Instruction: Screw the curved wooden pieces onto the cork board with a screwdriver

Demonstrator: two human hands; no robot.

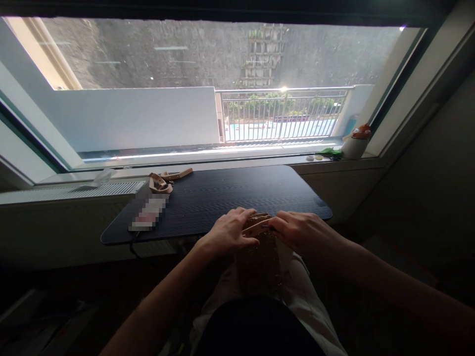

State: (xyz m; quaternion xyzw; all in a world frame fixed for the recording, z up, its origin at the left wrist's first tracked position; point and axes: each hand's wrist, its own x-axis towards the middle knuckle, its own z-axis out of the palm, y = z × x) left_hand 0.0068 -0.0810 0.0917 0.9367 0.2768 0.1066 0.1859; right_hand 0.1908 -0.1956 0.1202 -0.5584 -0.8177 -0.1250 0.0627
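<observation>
A tan strap (256, 229) with small dark spots along it lies across a brown, rough-surfaced block (258, 262) on my lap. My left hand (232, 230) grips the strap's left end, thumb below and fingers over the block's top edge. At the strap's right end, my right hand (293, 228) is closed around a thin dark tool (272, 228); only a short piece of it shows, and its kind is hidden by my fingers. More tan strap pieces (161, 183), curled and bent, lie on the dark table (230, 193) at its far left.
A blurred flat packet (148, 212) rests at the table's left side. On the windowsill stand a white pot (355, 147), a green item (331, 152) and small rolls (314, 157). A radiator (74, 193) runs along the left under the window. My legs (302, 287) are below the block.
</observation>
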